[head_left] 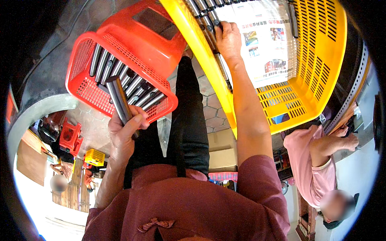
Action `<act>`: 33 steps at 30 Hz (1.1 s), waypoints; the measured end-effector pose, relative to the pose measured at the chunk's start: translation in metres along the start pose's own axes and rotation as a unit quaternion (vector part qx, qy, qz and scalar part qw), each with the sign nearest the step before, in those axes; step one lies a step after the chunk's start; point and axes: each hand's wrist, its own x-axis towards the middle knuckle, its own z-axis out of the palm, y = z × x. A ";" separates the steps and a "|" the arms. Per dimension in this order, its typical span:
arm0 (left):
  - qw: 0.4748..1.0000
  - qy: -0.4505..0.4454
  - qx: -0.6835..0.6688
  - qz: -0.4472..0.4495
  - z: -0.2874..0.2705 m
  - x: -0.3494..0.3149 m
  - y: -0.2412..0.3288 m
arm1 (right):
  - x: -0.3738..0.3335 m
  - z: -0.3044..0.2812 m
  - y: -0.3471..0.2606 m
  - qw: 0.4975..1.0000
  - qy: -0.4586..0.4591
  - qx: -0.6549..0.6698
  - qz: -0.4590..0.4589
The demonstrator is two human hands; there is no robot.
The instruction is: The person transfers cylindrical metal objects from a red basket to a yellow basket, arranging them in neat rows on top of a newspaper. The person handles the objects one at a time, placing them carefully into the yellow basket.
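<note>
A dark, polished metal rod (pixel 117 97), thick and cylindrical, slants up from my left hand (pixel 128 127), which is closed around its lower part. It stands just in front of a red basket (pixel 138 52), where several similar rods (pixel 103 64) lie side by side. Inside the large yellow crate (pixel 231 120), my right hand (pixel 229 40) is closed at the black end of another metal rod (pixel 217 23). That rod belongs to a row along the crate's left wall. Newspaper (pixel 263 52) lies in the crate beside my right hand.
A red plastic stool (pixel 169 50) stands behind the red basket. To the right, a person in a pink shirt (pixel 301 154) has both arms stretched forward. Another person (pixel 60 168) is at the far left, near a small yellow crate (pixel 95 157). Cardboard boxes (pixel 222 150) sit below the yellow crate.
</note>
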 end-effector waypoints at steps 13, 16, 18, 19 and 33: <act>0.999 0.018 0.023 0.014 -0.065 -0.015 -0.002 | -0.041 -0.146 -0.139 0.914 0.222 0.315 0.127; 0.995 -0.040 0.091 0.016 -0.098 -0.015 -0.007 | -0.065 -0.175 -0.216 0.963 0.114 0.228 -0.092; 0.982 -0.112 0.152 -0.003 -0.116 -0.016 0.007 | -0.079 -0.170 -0.272 0.959 -0.106 0.208 -0.159; 0.973 -0.139 0.183 0.014 -0.123 -0.016 0.009 | -0.081 -0.158 -0.295 0.942 -0.154 0.178 -0.241; 0.952 -0.054 0.231 0.192 -0.155 0.034 0.023 | -0.115 -0.195 -0.260 0.981 -0.060 0.127 -0.137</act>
